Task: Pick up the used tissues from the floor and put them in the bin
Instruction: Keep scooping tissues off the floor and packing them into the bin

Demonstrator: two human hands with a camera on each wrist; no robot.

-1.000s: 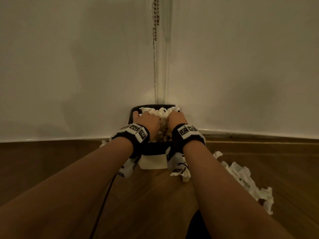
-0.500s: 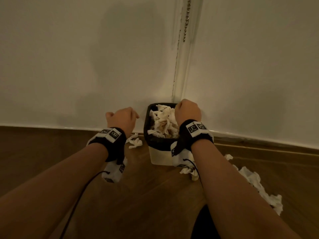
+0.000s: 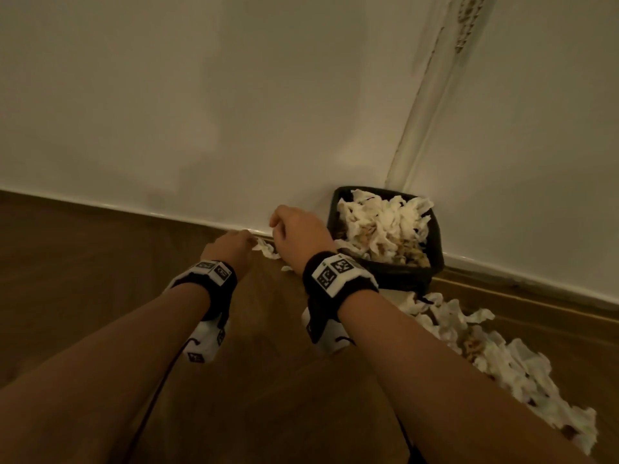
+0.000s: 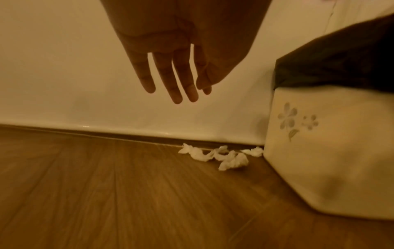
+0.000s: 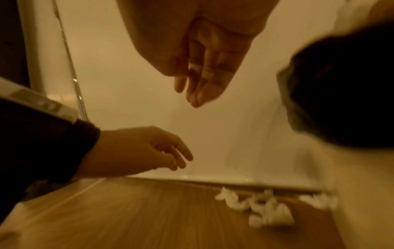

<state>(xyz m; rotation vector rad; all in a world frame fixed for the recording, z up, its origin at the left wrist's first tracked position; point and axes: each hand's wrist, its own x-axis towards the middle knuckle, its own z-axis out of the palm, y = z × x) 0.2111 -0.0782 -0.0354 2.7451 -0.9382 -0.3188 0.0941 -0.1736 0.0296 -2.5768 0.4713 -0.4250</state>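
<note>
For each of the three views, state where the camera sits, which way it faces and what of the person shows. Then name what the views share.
Head: worn on the head, facing forward and down at the bin in the corner; both forearms, left hand, right hand.
Left wrist: looks along open fingers at the small tissues.
Right wrist: looks along its fingers; the left hand shows too.
Shared: all three show those tissues by the skirting.

One bin (image 3: 435,259), heaped with tissues, is seen. Two patches of tissues are counted on the floor (image 3: 100,262): a small cluster (image 4: 215,155) and a long trail (image 3: 502,360). Two hands are seen.
</note>
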